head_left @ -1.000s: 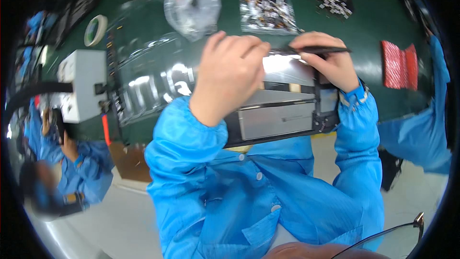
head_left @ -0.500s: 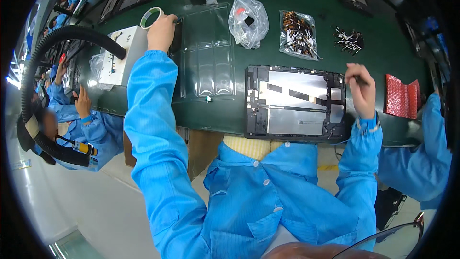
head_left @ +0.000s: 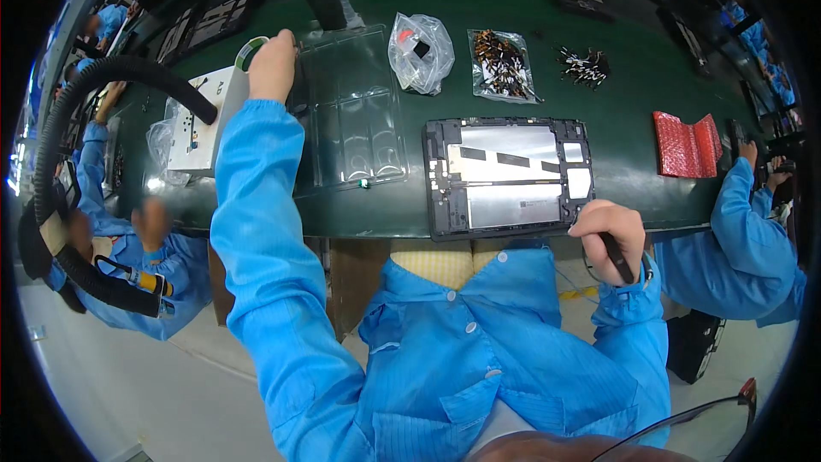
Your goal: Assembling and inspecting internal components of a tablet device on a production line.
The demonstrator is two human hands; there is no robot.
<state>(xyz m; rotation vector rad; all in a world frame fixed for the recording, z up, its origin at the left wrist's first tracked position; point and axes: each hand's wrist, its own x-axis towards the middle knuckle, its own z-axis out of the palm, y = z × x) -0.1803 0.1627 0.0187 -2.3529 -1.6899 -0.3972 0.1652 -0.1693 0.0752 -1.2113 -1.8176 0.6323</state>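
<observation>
An opened tablet (head_left: 513, 178) lies in front of me, its silver inner plates and dark frame showing. My right hand (head_left: 611, 235) is closed round a slim black tool (head_left: 617, 258), at the tablet's near right corner; the tool's kind is unclear. My left arm reaches far to the left, where my left hand (head_left: 274, 67) is curled beside a roll of green-edged tape (head_left: 250, 53) and the white box. Its fingertips point away, and what they hold, if anything, is hidden. A clear plastic tray (head_left: 355, 111) lies just right of that hand.
A white box (head_left: 205, 124) stands at left under a black flexible hose (head_left: 128, 60). Farther back are a clear bag (head_left: 421, 53), a bag of small parts (head_left: 502, 64) and loose small parts (head_left: 584, 67). Red bubble wrap (head_left: 687, 145) lies at right. Co-workers sit on both sides.
My right hand has come down toward me, from the tablet's right side to its near right corner, with the black tool. My left hand stays by the tape roll. The view has shifted slightly.
</observation>
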